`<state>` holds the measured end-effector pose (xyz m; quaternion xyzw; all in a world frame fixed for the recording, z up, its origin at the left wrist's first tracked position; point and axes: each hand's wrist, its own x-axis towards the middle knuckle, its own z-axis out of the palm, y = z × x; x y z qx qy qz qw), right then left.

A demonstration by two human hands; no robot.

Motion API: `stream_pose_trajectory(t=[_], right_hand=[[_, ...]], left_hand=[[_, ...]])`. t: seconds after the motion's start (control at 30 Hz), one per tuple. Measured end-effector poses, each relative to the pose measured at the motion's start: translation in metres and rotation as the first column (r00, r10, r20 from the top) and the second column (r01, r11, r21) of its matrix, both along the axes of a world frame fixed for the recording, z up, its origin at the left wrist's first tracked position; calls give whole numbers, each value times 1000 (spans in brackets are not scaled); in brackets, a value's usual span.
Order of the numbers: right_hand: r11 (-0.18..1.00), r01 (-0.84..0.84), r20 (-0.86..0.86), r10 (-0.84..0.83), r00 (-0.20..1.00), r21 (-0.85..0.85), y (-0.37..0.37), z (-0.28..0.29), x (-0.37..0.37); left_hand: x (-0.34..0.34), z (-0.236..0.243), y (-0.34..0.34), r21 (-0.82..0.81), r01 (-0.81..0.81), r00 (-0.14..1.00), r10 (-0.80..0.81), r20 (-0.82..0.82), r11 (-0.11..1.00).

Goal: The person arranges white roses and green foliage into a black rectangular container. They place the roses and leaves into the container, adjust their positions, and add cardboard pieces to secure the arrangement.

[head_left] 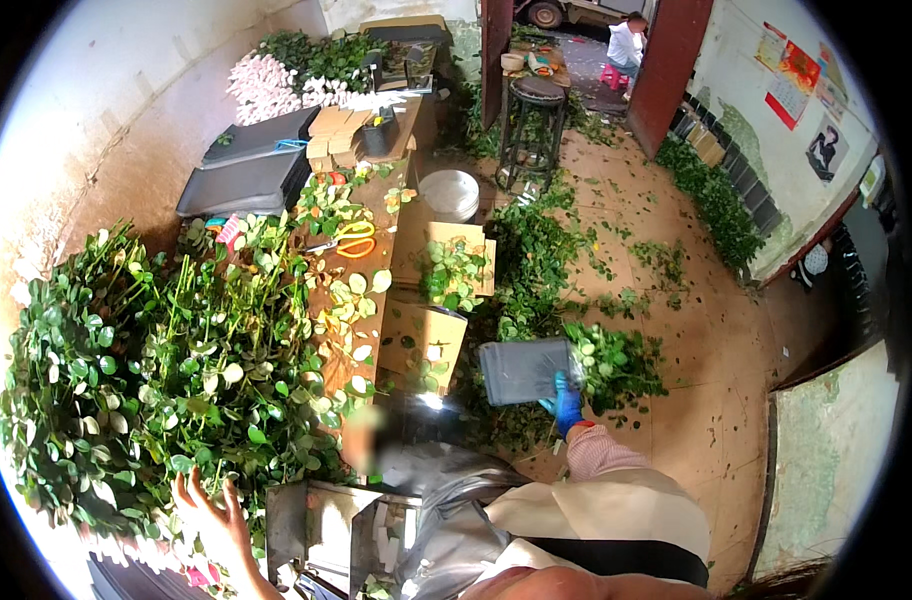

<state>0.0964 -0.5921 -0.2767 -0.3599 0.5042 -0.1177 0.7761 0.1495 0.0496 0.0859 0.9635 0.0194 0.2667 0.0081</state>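
My left hand (208, 505) has its fingers spread at the lower edge of a big pile of leafy stems (226, 370) on the wooden bench (338, 360). My right hand (566, 400), in a blue glove, grips a bundle in a dark grey wrapper (521, 370), with green leaves (606, 365) sticking out at its right. Orange-handled scissors (354, 240) lie among loose leaves on the bench. Pale pink flower bundles (261, 80) and stacked dark sleeves (241, 180) are at the bench's far part.
Cardboard pieces (456, 240) and white buckets (448, 192) sit beside the bench. A black stool (536, 92) stands near the open red door (664, 70), where another person in white (624, 48) sits. Leaf piles (536, 250) cover part of the tiled floor (696, 400).
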Motion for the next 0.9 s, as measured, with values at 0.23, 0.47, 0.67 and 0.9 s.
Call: stream_pose_trajectory(t=[0.23,0.47,0.67,0.9], right_hand=[[959,245,-152,-266,952,-146,-96,-74,-81],[954,228,-271,-276,922,-193,-178,-88,-93],[822,-517,36,525,851,238,-49,-102,-9],[241,-615,196,970,141,-751,210,103,83]], left_hand=[[-17,15,-45,64,81,996,-83,27,995],[-48,-3,-66,-210,66,994,-82,-70,976],[-82,0,-93,-238,-45,999,38,-34,970],[-146,12,-64,-354,-320,930,362,58,879]])
